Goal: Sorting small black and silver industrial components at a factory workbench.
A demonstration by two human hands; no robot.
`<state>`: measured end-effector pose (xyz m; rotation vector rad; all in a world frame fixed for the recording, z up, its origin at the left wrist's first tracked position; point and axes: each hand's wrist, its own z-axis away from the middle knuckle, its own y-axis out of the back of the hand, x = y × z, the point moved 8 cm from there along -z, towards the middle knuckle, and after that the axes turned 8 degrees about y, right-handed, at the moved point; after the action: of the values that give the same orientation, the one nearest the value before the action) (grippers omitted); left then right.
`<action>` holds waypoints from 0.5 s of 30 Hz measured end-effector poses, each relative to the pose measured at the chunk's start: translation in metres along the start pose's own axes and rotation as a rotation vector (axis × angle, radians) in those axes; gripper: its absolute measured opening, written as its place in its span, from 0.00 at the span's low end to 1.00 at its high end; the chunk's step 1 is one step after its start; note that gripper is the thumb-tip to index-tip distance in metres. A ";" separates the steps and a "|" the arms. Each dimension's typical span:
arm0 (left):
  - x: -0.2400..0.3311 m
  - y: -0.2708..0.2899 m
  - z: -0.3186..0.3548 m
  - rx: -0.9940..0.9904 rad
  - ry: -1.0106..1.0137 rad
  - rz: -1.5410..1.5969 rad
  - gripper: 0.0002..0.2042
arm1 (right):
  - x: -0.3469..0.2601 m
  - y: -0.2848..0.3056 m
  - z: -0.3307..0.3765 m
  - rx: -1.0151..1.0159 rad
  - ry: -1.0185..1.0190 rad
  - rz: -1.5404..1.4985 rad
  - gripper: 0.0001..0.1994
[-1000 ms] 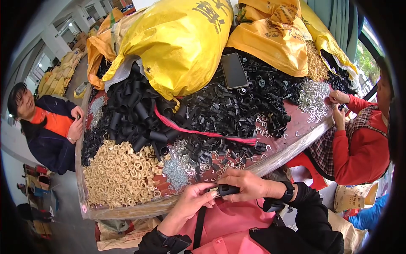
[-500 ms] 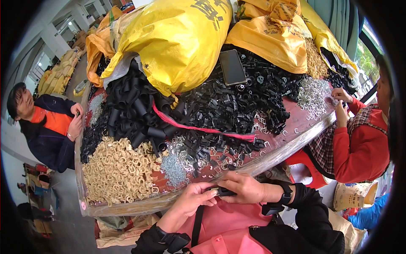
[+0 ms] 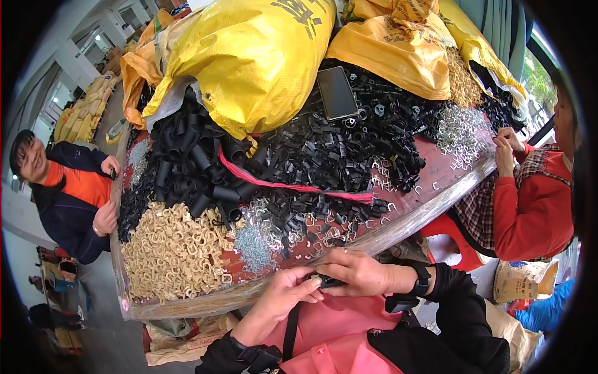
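My left hand (image 3: 288,297) and my right hand (image 3: 360,272) meet at the table's near edge, above my pink apron (image 3: 339,324). Both are closed on a small black plastic part (image 3: 328,282), pinched between thumbs and fingers; much of it is hidden. Just beyond my hands lie loose silvery U-shaped metal pieces (image 3: 324,234) and a heap of small bluish-grey metal bits (image 3: 254,246). To the left spreads a pile of beige ring-like pieces (image 3: 174,255). Farther off is a wide pile of small black plastic parts (image 3: 324,153).
Large black tubes (image 3: 199,156) lie under a full yellow sack (image 3: 249,62). A phone (image 3: 337,93) rests on the black parts, and a red strap (image 3: 280,185) crosses them. One co-worker (image 3: 68,193) stands at the left, another (image 3: 529,206) works at the right. The table edge (image 3: 405,234) is plastic-wrapped.
The left co-worker's hands have moved apart, one lowered to the table edge. My hands keep their hold on the black plastic part. The view has shifted slightly.
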<state>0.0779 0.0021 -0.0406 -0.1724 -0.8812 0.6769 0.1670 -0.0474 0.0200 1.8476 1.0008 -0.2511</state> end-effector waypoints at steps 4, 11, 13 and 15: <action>0.006 0.000 0.002 0.043 0.025 -0.075 0.16 | 0.003 -0.001 0.000 0.058 -0.040 -0.020 0.20; 0.013 0.005 0.000 0.093 -0.251 -0.219 0.25 | 0.016 -0.001 0.000 0.085 -0.130 -0.152 0.21; 0.015 0.006 -0.002 0.094 -0.283 -0.217 0.25 | 0.018 -0.003 0.000 0.089 -0.135 -0.148 0.21; 0.019 0.007 -0.002 0.099 -0.344 -0.203 0.27 | 0.019 -0.005 0.000 0.090 -0.145 -0.148 0.22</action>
<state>0.0845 0.0192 -0.0320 0.1263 -1.1742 0.5662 0.1757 -0.0364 0.0058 1.8093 1.0403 -0.5191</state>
